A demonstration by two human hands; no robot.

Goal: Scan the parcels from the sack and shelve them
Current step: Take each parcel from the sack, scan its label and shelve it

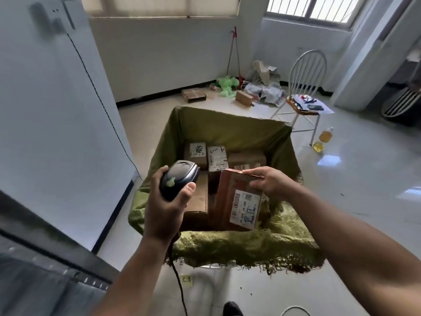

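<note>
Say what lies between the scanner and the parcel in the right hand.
In the head view the gap between scanner and held parcel is bare; through it shows only a brown parcel lying lower in the green sack.

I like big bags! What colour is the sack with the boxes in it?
The sack is olive green, seen best in the head view.

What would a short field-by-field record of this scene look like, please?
left hand: grips the scanner, its cable hanging below
right hand: holds the held parcel by its top edge
label: on the parcel's face, turned toward the camera
scanner to parcel: beside it, apart
sack: green, mouth open
other parcels: several labelled boxes inside the sack
background: white chair; bottle of yellow liquid on the floor
</note>
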